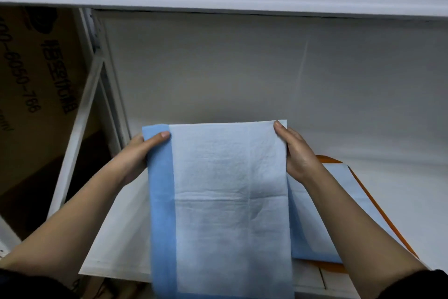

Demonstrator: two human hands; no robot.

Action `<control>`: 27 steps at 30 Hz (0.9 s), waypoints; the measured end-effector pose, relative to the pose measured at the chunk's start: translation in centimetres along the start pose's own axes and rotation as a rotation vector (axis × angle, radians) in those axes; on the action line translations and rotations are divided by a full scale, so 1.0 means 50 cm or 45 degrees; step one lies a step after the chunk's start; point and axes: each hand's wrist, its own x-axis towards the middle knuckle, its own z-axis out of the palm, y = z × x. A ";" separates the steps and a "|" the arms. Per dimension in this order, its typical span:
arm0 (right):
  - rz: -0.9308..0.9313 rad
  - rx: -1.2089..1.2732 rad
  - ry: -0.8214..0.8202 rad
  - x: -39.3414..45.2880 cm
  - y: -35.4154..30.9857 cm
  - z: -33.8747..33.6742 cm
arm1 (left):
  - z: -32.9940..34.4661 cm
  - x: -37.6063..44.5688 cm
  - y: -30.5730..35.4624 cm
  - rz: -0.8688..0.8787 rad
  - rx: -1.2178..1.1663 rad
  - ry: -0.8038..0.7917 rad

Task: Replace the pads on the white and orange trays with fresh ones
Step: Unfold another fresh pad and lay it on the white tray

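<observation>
A white counter (pixel 266 75) fills the view. At five o'clock an orange tray (pixel 378 204) lies on it, lined with a blue-edged pad (pixel 339 192). At seven o'clock lies a white tray (pixel 121 245).

A pad (pixel 223 201) hangs in the middle, its top corners held by the left hand (pixel 138 153) and the right hand (pixel 298 153). Behind and below it lies a tray (pixel 116 245) to the left; to the right a second tray (pixel 378 211) carries another pad (pixel 322 221). A box (pixel 36 95) stands far left, behind a frame (pixel 80 119).
</observation>
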 end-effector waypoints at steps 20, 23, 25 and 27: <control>-0.241 -0.182 0.231 -0.029 0.001 -0.013 | 0.056 -0.034 0.078 0.469 1.065 -0.126; -0.242 -0.160 0.240 -0.033 -0.003 -0.016 | 0.053 -0.034 0.072 0.498 1.031 -0.098; -0.246 -0.156 0.237 -0.034 -0.006 -0.018 | 0.048 -0.029 0.067 0.469 1.085 -0.107; -0.244 -0.144 0.235 -0.035 -0.005 -0.018 | 0.044 -0.028 0.063 0.456 1.146 -0.087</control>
